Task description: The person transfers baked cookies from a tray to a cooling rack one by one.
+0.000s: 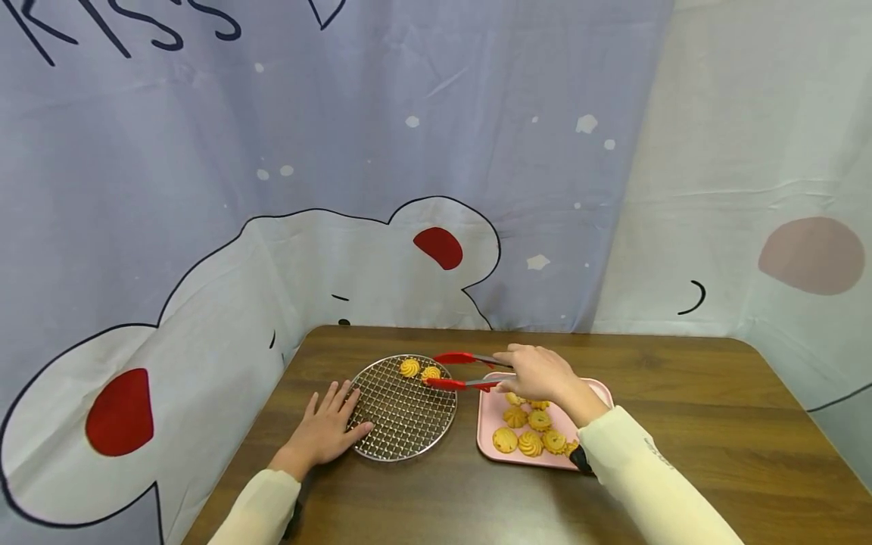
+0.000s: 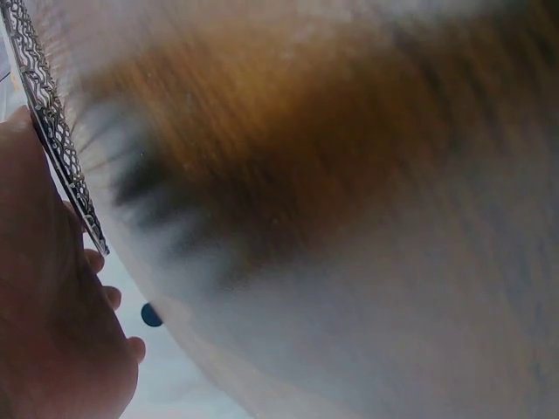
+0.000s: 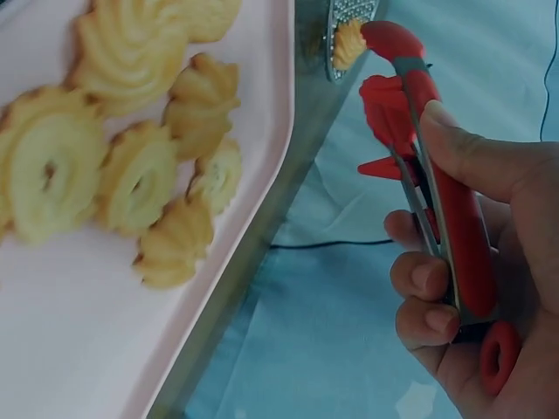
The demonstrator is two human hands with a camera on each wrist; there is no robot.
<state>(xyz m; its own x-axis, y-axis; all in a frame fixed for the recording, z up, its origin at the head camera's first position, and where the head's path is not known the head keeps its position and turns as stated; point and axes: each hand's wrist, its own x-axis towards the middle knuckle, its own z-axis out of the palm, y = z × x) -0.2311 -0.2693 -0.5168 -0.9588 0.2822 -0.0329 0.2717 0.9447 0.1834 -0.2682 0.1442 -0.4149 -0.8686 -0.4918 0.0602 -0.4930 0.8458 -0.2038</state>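
Observation:
My right hand (image 1: pixel 541 372) grips a pair of red tongs (image 3: pixel 458 218), its fingers and thumb curled round the handles. The tongs' two red tips are spread apart at the right edge of a round wire rack (image 1: pixel 398 412). Two swirled butter cookies lie on the rack's far side, and the nearer tip is beside the right cookie (image 1: pixel 431 373). Whether it touches is unclear. My left hand (image 1: pixel 323 433) rests at the rack's left rim with fingers straight and spread. In the left wrist view, that hand (image 2: pixel 61 288) lies against the rack's edge (image 2: pixel 61 144).
A pink tray (image 1: pixel 492 448) right of the rack carries several cookies (image 3: pixel 52 175) of different shapes, partly hidden under my right arm. Both stand on a brown wooden table (image 1: pixel 681 424). A printed curtain (image 1: pixel 545 151) hangs behind the table and along its sides.

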